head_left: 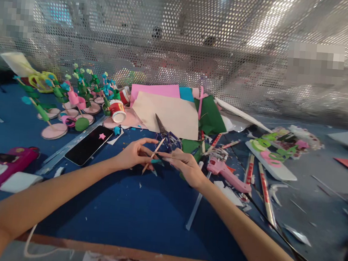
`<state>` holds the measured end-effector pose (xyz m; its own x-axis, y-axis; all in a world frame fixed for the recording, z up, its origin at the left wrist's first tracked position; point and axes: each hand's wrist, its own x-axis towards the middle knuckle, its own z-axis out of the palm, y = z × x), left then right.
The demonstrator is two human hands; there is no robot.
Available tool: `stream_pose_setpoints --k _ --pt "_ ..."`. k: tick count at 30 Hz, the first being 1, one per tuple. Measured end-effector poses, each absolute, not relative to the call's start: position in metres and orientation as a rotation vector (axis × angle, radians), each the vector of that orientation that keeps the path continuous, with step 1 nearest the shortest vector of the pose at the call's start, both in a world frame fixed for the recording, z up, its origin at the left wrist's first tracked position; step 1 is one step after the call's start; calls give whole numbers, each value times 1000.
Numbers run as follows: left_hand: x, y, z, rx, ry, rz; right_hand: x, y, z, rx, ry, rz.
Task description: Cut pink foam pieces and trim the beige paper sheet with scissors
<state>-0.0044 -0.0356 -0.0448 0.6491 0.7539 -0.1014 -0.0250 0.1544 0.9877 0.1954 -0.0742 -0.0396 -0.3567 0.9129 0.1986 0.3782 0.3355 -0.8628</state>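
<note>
Near the middle of the table, my left hand pinches a thin cream-coloured strip, which slants up to the right between the fingers. From the other side my right hand meets the strip, its fingers closed together and their tips at the strip's middle. Whether the strip is paper or wood I cannot make out. Just beyond the hands lie scissors with dark handles, the blades pointing away over a cream paper sheet.
Left are a phone bearing a pink star, a clear ruler, a magenta device and several paper plants on round bases. Right are a pink glue gun, its cable, a glue stick and scraps. Perforated metal stands behind.
</note>
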Motion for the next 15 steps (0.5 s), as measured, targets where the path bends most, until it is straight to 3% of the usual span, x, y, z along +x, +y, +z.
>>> stream_pose_setpoints --k 15 --pt "-5 -35 -46 1342 704 621 198 -72 -43 -1208 -1737 827"
